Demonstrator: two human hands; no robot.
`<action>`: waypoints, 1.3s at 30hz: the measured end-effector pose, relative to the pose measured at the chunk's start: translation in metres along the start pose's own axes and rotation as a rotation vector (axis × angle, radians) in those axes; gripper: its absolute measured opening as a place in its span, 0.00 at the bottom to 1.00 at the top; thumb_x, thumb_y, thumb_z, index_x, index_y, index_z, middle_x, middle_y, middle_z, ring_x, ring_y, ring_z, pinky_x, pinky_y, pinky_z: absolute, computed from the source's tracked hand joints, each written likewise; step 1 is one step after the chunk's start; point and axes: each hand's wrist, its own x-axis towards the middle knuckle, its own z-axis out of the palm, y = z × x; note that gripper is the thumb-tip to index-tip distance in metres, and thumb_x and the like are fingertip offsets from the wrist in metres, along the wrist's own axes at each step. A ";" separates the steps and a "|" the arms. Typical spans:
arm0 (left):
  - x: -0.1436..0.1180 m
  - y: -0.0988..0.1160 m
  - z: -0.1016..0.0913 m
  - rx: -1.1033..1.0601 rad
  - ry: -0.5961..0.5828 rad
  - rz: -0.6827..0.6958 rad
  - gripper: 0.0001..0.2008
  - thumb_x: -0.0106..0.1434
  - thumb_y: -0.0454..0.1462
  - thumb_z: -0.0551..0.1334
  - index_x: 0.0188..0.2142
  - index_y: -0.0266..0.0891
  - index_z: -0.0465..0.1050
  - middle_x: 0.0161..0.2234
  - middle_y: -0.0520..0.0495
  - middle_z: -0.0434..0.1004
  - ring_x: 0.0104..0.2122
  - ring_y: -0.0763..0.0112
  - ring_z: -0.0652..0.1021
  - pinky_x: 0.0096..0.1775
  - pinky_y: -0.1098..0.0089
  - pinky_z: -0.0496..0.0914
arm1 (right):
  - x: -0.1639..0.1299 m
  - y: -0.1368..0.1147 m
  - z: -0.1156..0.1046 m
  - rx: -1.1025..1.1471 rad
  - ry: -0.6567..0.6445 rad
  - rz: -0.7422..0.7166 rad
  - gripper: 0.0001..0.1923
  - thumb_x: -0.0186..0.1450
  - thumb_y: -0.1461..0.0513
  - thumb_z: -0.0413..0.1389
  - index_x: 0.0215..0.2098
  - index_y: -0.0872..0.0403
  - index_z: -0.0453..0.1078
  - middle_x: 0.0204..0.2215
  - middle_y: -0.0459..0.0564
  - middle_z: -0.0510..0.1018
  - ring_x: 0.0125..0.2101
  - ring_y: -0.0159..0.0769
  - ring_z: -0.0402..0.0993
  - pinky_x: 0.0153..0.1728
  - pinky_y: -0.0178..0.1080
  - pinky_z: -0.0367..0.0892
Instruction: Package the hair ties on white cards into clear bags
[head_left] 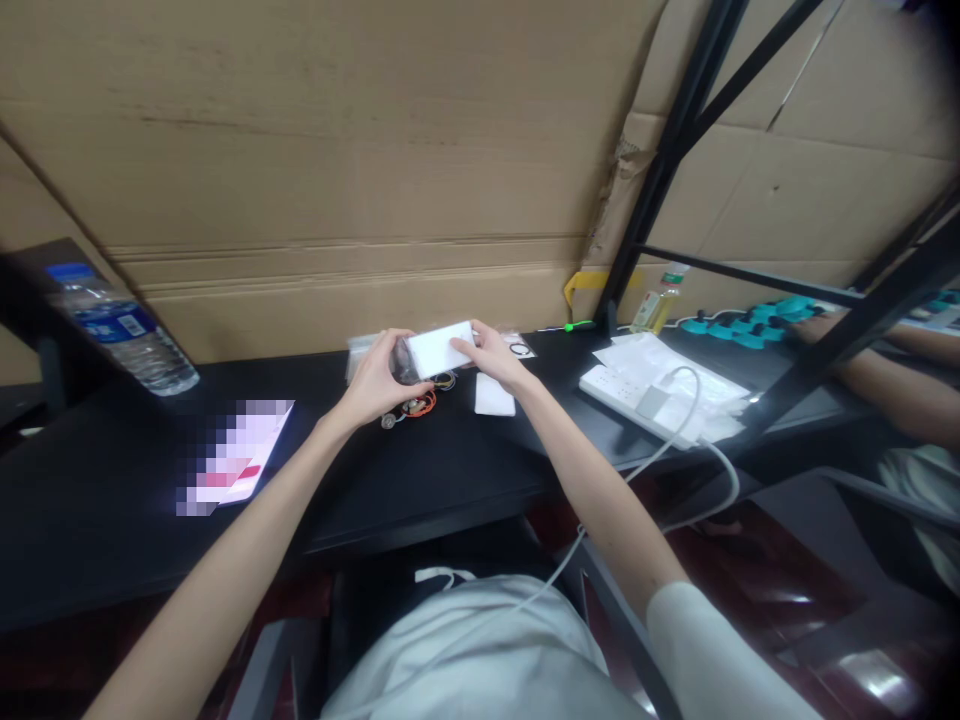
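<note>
In the middle of the desk, my right hand [499, 358] pinches a white rectangular card [439, 350], its thumb lying on top. My left hand [375, 380] curves round a dark, see-through packet [406, 362] at the card's left end; blur hides what the packet is. Just below the hands lie orange and dark cords with small round pieces [418, 405]. A second white card [494, 395] rests flat on the desk below my right hand. Clear plastic bags [358, 352] lie partly behind my left hand.
A lit phone [240, 455] and a water bottle [124, 330] are on the left. At right stand a white power strip [637, 405] with a plugged-in charger and cable, papers [675, 370], a yellow-liquid bottle [660, 300] and a black metal frame [667, 150]. Another person's arm [885, 380] reaches toward teal pieces [750, 325].
</note>
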 end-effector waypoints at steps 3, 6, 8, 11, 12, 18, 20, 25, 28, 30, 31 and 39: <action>0.001 -0.001 0.000 0.014 0.003 0.032 0.34 0.53 0.47 0.75 0.56 0.45 0.67 0.55 0.45 0.75 0.53 0.53 0.76 0.55 0.55 0.71 | 0.000 0.000 -0.001 0.035 -0.010 -0.003 0.18 0.64 0.51 0.66 0.46 0.52 0.71 0.42 0.52 0.82 0.42 0.40 0.80 0.41 0.43 0.80; 0.001 0.000 -0.001 0.018 -0.015 0.038 0.33 0.53 0.46 0.75 0.56 0.46 0.67 0.54 0.45 0.74 0.53 0.53 0.76 0.55 0.55 0.71 | -0.002 -0.004 -0.003 0.067 -0.035 0.037 0.19 0.60 0.53 0.70 0.44 0.53 0.72 0.42 0.52 0.82 0.43 0.41 0.80 0.43 0.44 0.81; 0.001 0.001 -0.002 0.034 -0.024 0.048 0.33 0.54 0.46 0.75 0.56 0.46 0.67 0.54 0.45 0.74 0.54 0.52 0.76 0.56 0.54 0.70 | -0.004 -0.007 -0.004 0.083 -0.061 0.060 0.20 0.58 0.55 0.72 0.43 0.53 0.73 0.42 0.51 0.82 0.42 0.42 0.80 0.42 0.45 0.80; 0.001 0.001 -0.002 0.053 -0.036 0.065 0.34 0.54 0.46 0.75 0.57 0.46 0.67 0.55 0.44 0.73 0.56 0.51 0.75 0.58 0.52 0.69 | -0.006 -0.008 -0.006 0.091 -0.105 0.057 0.19 0.57 0.55 0.73 0.42 0.53 0.74 0.41 0.51 0.82 0.42 0.42 0.79 0.43 0.44 0.79; 0.001 0.000 -0.003 0.054 -0.039 0.072 0.34 0.54 0.46 0.75 0.58 0.46 0.67 0.55 0.44 0.73 0.56 0.51 0.75 0.58 0.52 0.69 | -0.006 -0.008 -0.006 0.081 -0.114 0.051 0.18 0.58 0.55 0.72 0.41 0.53 0.75 0.41 0.51 0.82 0.42 0.41 0.79 0.44 0.44 0.79; 0.000 -0.001 -0.003 0.049 -0.049 0.088 0.36 0.55 0.46 0.75 0.60 0.47 0.67 0.56 0.44 0.73 0.56 0.52 0.75 0.59 0.52 0.69 | -0.005 -0.008 -0.007 -0.010 -0.131 -0.013 0.17 0.61 0.56 0.69 0.46 0.52 0.76 0.46 0.52 0.83 0.46 0.43 0.79 0.52 0.47 0.76; 0.000 -0.001 -0.004 0.053 -0.054 0.076 0.36 0.55 0.47 0.75 0.61 0.48 0.67 0.57 0.45 0.72 0.57 0.51 0.74 0.60 0.52 0.68 | -0.004 -0.008 -0.006 0.012 -0.146 -0.016 0.18 0.61 0.56 0.68 0.48 0.53 0.76 0.50 0.54 0.83 0.48 0.43 0.79 0.53 0.46 0.75; 0.001 0.000 -0.006 0.054 -0.041 0.045 0.37 0.53 0.48 0.76 0.60 0.47 0.66 0.58 0.44 0.73 0.59 0.49 0.74 0.60 0.50 0.68 | -0.004 -0.007 -0.008 0.036 -0.095 0.068 0.18 0.60 0.56 0.69 0.46 0.55 0.78 0.49 0.57 0.84 0.48 0.46 0.81 0.53 0.49 0.77; 0.001 0.000 -0.006 0.022 -0.058 0.028 0.37 0.53 0.47 0.76 0.59 0.47 0.66 0.57 0.44 0.75 0.56 0.50 0.76 0.58 0.51 0.69 | -0.005 -0.007 -0.009 0.062 -0.122 0.074 0.18 0.60 0.57 0.70 0.46 0.55 0.79 0.50 0.57 0.84 0.48 0.46 0.81 0.54 0.49 0.77; 0.000 0.001 -0.006 -0.011 -0.082 0.014 0.38 0.53 0.47 0.76 0.61 0.47 0.66 0.55 0.45 0.77 0.54 0.51 0.77 0.57 0.52 0.70 | -0.005 -0.007 -0.008 0.106 -0.141 0.092 0.19 0.59 0.58 0.71 0.47 0.56 0.79 0.51 0.57 0.84 0.48 0.45 0.81 0.54 0.49 0.77; 0.000 0.001 -0.005 -0.026 -0.095 0.008 0.39 0.54 0.46 0.76 0.62 0.48 0.65 0.54 0.45 0.77 0.54 0.52 0.78 0.56 0.53 0.71 | -0.005 -0.007 -0.008 0.134 -0.140 0.109 0.20 0.58 0.58 0.71 0.47 0.55 0.78 0.50 0.57 0.84 0.48 0.45 0.81 0.54 0.49 0.77; -0.002 0.003 -0.004 -0.102 -0.126 -0.012 0.43 0.54 0.43 0.74 0.67 0.47 0.61 0.49 0.45 0.78 0.49 0.54 0.80 0.54 0.54 0.73 | -0.006 -0.005 -0.002 0.312 -0.174 0.185 0.21 0.57 0.59 0.72 0.46 0.53 0.77 0.49 0.57 0.84 0.47 0.46 0.81 0.55 0.51 0.78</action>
